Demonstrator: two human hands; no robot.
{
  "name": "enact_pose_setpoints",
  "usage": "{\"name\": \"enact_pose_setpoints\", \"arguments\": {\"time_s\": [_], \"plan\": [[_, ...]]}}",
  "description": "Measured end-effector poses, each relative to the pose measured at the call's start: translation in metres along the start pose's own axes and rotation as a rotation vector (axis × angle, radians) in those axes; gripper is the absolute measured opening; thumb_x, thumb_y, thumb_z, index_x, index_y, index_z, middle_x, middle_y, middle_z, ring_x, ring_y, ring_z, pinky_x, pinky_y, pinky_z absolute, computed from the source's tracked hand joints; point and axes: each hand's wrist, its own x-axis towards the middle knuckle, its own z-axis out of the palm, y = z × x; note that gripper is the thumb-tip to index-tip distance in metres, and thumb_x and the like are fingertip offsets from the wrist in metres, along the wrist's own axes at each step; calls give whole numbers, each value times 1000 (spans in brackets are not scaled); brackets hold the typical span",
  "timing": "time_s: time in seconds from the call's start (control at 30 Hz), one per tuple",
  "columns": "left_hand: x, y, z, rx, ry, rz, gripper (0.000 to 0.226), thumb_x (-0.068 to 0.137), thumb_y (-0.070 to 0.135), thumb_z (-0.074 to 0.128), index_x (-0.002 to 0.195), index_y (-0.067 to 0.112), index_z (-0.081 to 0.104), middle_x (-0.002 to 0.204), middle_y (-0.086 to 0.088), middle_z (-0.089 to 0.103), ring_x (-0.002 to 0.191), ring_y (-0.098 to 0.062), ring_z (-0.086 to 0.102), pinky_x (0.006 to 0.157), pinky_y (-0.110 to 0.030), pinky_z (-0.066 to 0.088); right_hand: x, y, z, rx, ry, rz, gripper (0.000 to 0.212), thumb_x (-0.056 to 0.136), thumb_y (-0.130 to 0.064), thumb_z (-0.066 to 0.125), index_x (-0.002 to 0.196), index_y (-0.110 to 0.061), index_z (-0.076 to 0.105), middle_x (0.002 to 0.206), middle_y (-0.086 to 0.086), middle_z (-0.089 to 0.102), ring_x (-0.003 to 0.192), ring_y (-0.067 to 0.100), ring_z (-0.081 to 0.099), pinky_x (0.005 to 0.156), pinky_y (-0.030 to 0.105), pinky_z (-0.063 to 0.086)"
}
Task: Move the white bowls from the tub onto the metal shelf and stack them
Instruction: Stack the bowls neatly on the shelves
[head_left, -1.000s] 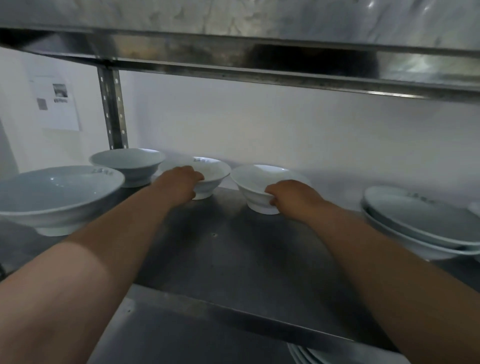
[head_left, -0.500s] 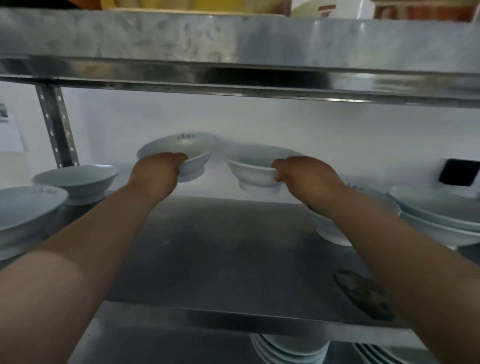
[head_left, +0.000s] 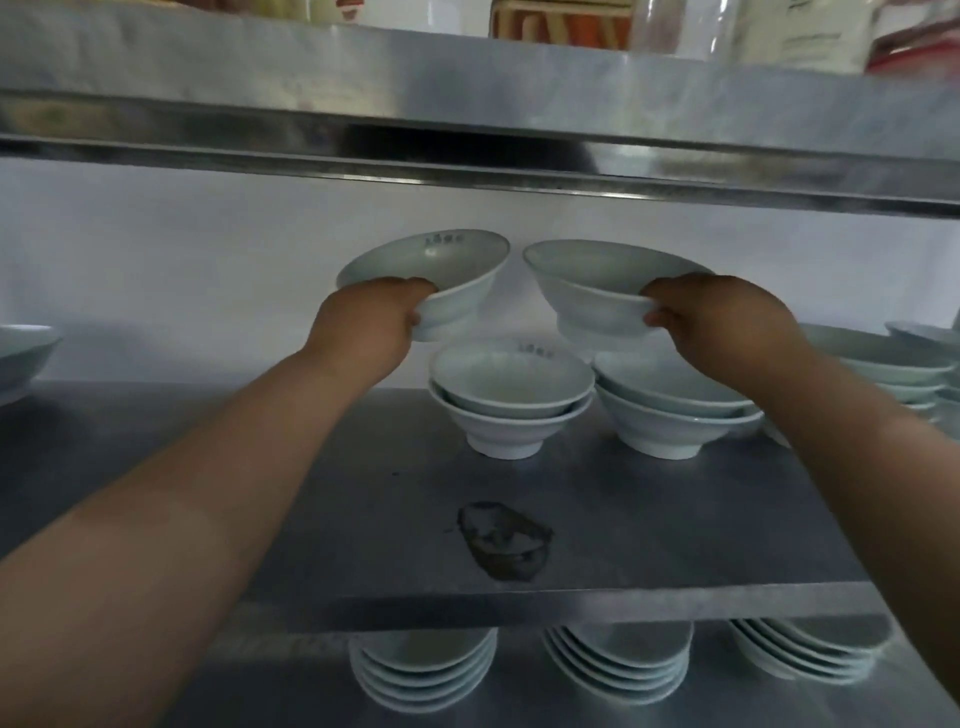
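My left hand (head_left: 371, 321) grips a white bowl (head_left: 441, 270) by its near rim, tilted and held in the air. My right hand (head_left: 711, 317) grips a second white bowl (head_left: 597, 291) the same way. Both bowls hover just above two short stacks of white bowls on the metal shelf (head_left: 363, 519): the left stack (head_left: 509, 400) sits below and between the held bowls, the right stack (head_left: 670, 410) under my right hand. The tub is out of view.
A dark stain (head_left: 501, 540) marks the shelf near its front edge. The upper shelf (head_left: 467, 130) hangs low overhead. More bowls stand at the far left (head_left: 21, 353) and far right (head_left: 883, 369). Stacks of plates (head_left: 421, 670) fill the level below.
Both hands lifted their bowls off the shelf and carried them to the right. They now hover over the two stacks, which have come into view.
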Motion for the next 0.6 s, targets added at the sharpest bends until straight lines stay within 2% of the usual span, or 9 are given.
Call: {"name": "enact_pose_setpoints", "arguments": {"time_s": [0.13, 0.27, 0.4, 0.53, 0.6], "plan": [[8, 48, 19, -45, -52, 34, 30, 96, 15, 47, 121, 24, 61, 113, -8, 66, 99, -31, 59, 75, -32, 45, -28, 43, 0, -23, -50, 79, 24, 98, -21, 56, 120, -22, 64, 115, 9, 68, 101, 34, 62, 78, 40, 52], [8, 81, 34, -24, -148, 44, 30, 97, 17, 48, 122, 25, 60, 116, -8, 64, 102, -32, 59, 83, -36, 49, -50, 71, 5, -69, -142, 106, 23, 99, -25, 52, 120, -27, 61, 118, 3, 66, 104, 30, 61, 80, 38, 51], [1, 95, 42, 46, -221, 70, 25, 95, 14, 47, 115, 21, 61, 105, -6, 62, 99, -31, 58, 76, -34, 45, -63, 85, 17, -75, -193, 74, 18, 97, -23, 52, 113, -26, 60, 111, -2, 67, 101, 25, 61, 74, 33, 49], [-3, 95, 46, 71, -283, 68, 30, 90, 11, 48, 115, 21, 61, 105, -6, 63, 97, -27, 56, 78, -35, 46, -67, 91, 22, 11, -244, 42, 21, 100, -25, 49, 116, -22, 62, 107, 4, 66, 96, 26, 60, 68, 29, 37], [-3, 94, 45, 46, -318, 64, 33, 87, 10, 47, 115, 22, 61, 105, -6, 63, 97, -27, 56, 80, -35, 47, -68, 95, 22, 193, -268, 52, 22, 101, -29, 49, 113, -21, 65, 102, 5, 67, 94, 26, 60, 71, 29, 36]]}}
